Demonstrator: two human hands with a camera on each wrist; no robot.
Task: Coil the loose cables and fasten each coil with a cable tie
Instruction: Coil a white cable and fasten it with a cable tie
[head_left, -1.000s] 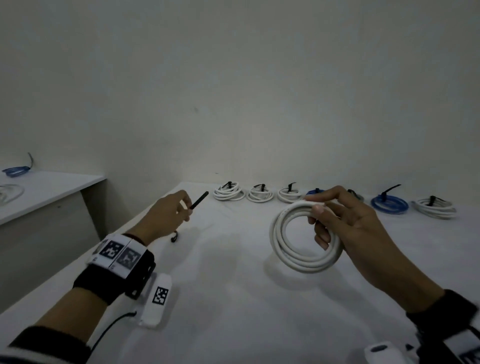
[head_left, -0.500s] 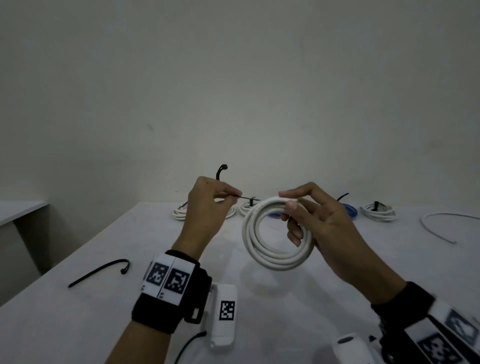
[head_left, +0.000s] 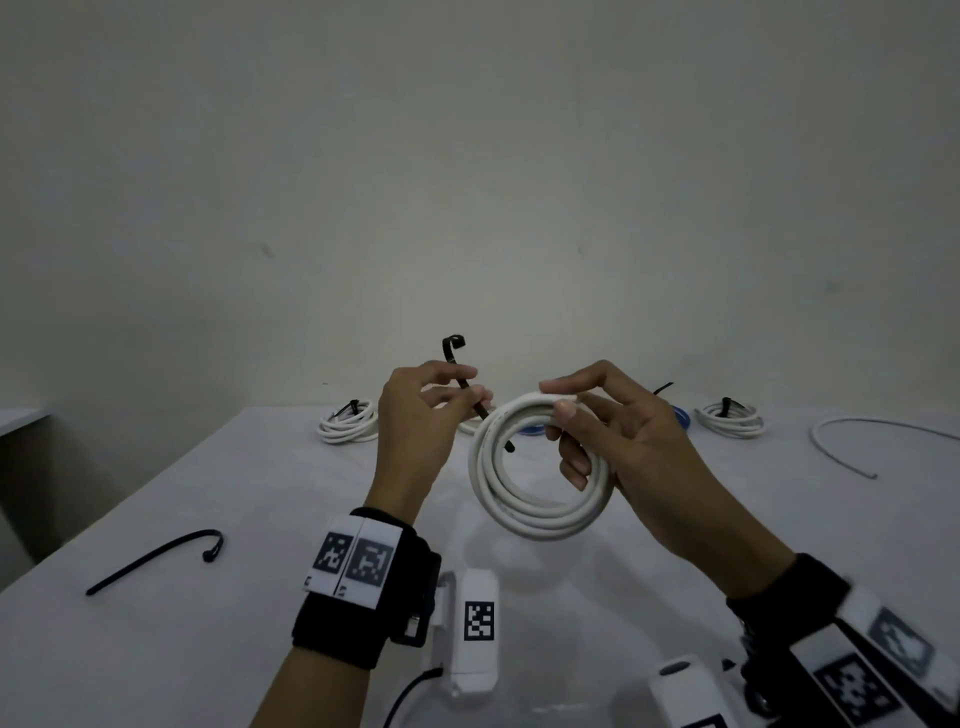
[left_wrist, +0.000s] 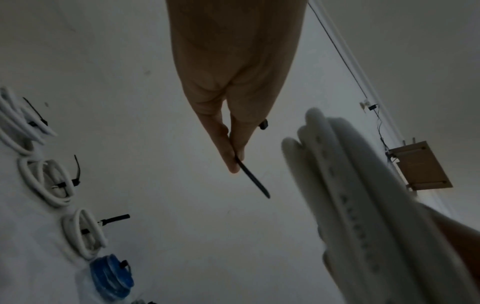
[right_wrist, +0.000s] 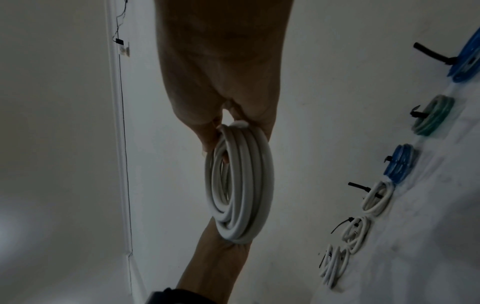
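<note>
Right hand (head_left: 618, 441) pinches the white coil (head_left: 540, 470) at its top, held above the table (head_left: 208, 649); left hand (head_left: 415, 415) pinches a thin black cable tie (head_left: 470, 392), tip through the loop; coil looks light, stiff and springy, so best gripped across all turns.

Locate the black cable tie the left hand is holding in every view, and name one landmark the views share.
Head: cable tie at centre, pinched by the left hand, its tip poking through the white coil.
Left wrist: centre, running down-right from the fingertips.
Right wrist: not visible; the coil fills the centre.
Shared landmark: the white coil in the right hand, at the right in the left wrist view.
</note>
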